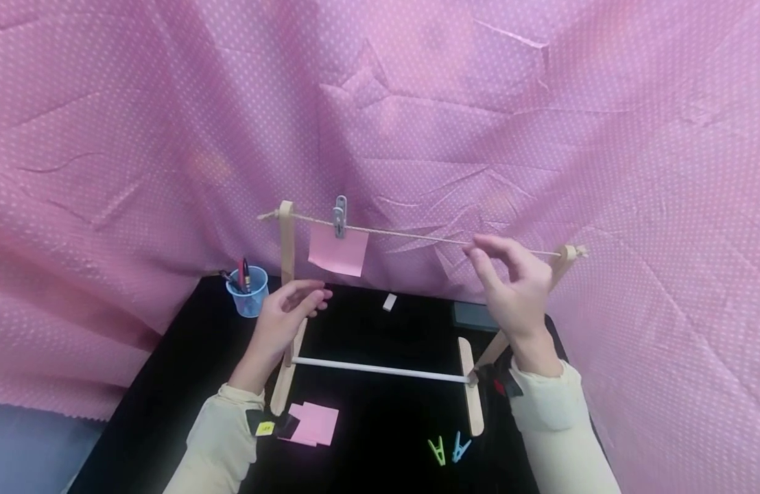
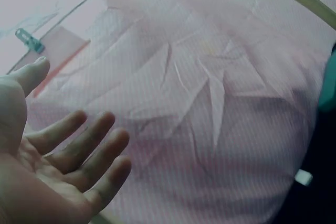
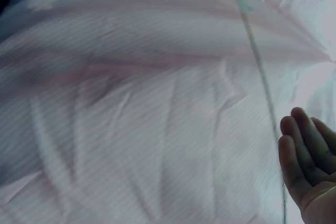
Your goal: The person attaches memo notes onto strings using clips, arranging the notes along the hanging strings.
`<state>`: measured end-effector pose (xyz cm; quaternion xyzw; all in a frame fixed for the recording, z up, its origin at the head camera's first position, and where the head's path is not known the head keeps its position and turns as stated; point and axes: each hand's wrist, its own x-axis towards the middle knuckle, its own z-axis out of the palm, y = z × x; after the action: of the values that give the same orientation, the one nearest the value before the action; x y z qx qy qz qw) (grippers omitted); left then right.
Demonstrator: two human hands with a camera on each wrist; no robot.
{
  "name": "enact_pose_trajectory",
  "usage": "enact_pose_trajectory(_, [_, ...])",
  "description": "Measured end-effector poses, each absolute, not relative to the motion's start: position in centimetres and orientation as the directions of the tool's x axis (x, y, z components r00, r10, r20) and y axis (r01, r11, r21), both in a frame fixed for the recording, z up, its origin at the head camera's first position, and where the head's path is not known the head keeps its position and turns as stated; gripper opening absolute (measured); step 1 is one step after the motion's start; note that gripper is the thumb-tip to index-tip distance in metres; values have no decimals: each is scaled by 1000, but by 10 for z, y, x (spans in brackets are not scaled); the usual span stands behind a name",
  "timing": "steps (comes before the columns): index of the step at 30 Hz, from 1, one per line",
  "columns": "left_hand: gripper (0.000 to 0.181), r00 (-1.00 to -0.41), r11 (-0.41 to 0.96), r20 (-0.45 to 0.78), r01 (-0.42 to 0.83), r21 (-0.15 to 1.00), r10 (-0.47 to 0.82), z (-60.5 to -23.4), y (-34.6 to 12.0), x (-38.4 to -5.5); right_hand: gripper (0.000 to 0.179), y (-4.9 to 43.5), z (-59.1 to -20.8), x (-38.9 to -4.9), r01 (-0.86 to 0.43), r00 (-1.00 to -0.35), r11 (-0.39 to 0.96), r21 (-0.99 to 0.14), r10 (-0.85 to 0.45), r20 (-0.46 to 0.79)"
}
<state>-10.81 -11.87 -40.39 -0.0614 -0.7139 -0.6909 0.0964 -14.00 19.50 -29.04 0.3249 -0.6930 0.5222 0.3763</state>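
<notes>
My right hand [image 1: 517,291] is raised at the right part of a string [image 1: 411,235], thumb and forefinger tips close together beside it. In the right wrist view the fingers [image 3: 302,150] look nearly straight alongside the string; whether they touch it is unclear. My left hand [image 1: 287,319] hovers near the left post, fingers loosely bent and holding nothing. Up and to its right, a grey-looking clothespin [image 1: 339,218] clips a pink paper square [image 1: 339,250] to the string. The left wrist view shows this clothespin [image 2: 30,40] beyond the thumb.
Wooden posts [image 1: 287,240] and a white rod [image 1: 380,369] make up the frame. Pink notes [image 1: 315,423], a green clothespin [image 1: 437,451] and a blue clothespin [image 1: 460,447] lie in front. Behind are a pen cup [image 1: 247,295], a white block [image 1: 389,302] and a dark flat box [image 1: 472,315].
</notes>
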Motion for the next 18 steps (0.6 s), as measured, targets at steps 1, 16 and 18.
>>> enact_pose_trajectory(1, [29, -974, 32, 225, 224, 974, -32, -408, -121, -106, 12, 202, -297, -137, -844, -506, 234, -483, -48, 861])
enact_pose_trajectory(16, [25, -962, 19, 228, 228, 974, -150, -521, -144, -117, 10, 274, -454, -117, -620, -744, 108, -777, 234, 626])
enact_pose_trajectory(18, [27, -962, 63, 173, 163, 985, -213, -540, -141, -117, 10, 275, -478, -115, -600, -752, 104, -793, 267, 603])
